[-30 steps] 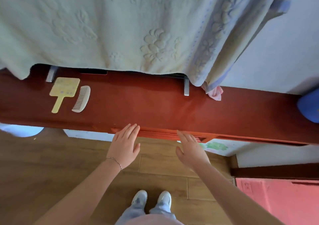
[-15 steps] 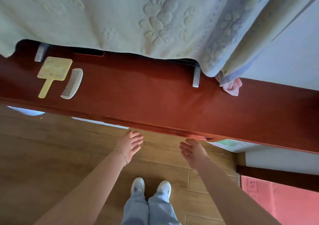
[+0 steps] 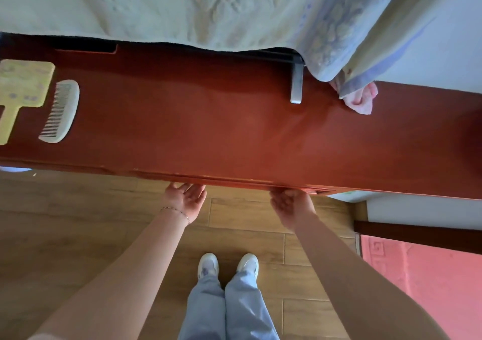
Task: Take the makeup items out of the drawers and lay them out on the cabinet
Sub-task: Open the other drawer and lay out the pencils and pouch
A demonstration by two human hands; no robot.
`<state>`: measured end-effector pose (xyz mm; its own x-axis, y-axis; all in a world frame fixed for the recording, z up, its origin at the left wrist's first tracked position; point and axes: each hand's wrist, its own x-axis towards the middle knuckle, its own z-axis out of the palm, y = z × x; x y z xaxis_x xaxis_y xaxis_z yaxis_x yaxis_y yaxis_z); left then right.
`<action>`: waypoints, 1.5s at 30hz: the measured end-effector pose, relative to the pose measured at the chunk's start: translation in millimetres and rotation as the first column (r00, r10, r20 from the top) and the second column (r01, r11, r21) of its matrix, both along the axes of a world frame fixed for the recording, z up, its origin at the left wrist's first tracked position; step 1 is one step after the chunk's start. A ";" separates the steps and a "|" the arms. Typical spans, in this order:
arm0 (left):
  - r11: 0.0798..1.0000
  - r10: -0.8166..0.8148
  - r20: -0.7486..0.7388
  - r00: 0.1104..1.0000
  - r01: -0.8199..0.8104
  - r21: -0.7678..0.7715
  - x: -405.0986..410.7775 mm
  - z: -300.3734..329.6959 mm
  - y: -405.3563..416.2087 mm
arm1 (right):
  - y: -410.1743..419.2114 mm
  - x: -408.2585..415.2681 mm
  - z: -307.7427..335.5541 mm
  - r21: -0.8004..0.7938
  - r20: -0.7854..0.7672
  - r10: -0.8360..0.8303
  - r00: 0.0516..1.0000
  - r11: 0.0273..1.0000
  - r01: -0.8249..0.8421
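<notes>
A red-brown cabinet (image 3: 208, 126) runs across the view. At its left end lie a yellow hand mirror (image 3: 23, 84) and a white comb (image 3: 61, 110) side by side. The drawer front (image 3: 234, 180) shows only as a thin strip under the cabinet's front edge, and nothing inside it is visible. My left hand (image 3: 186, 196) is palm up below that edge, its fingers fairly straight and their tips hidden under the lip. My right hand (image 3: 290, 201) is beside it, its fingers curled up against the drawer's lower edge.
A pale embossed blanket (image 3: 208, 8) hangs over the back of the cabinet, above a grey metal bracket (image 3: 297, 84) and a pink cloth (image 3: 361, 99). Wooden floor lies below, with a pink rug (image 3: 422, 287) at the right. My feet stand close to the cabinet.
Both hands dropped from the cabinet's front edge, turned palm up and rose again under the drawer's lip. The view shifted closer and to the right.
</notes>
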<state>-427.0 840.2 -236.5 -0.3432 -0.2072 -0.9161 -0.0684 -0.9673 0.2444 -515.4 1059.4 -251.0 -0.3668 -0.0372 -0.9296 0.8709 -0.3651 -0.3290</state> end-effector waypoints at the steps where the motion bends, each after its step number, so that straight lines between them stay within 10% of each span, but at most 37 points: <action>1: 1.000 -0.010 0.004 1.000 0.010 -0.002 1.0 -0.6 -0.7 | 0.5 1.1 -1.2 -0.004 -0.006 -0.011 1.000 1.000 0.010; 45: 0.998 -0.059 0.081 0.995 0.057 0.036 104.4 4.3 30.7 | 42.7 104.5 4.0 -0.037 -0.005 -0.043 0.999 0.998 0.043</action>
<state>-322.5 871.0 -232.2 -0.2768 -0.1575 -0.9479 -0.1432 -0.9687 0.2028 -410.9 1102.1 -247.0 -0.3741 -0.0557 -0.9257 0.8522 -0.4143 -0.3195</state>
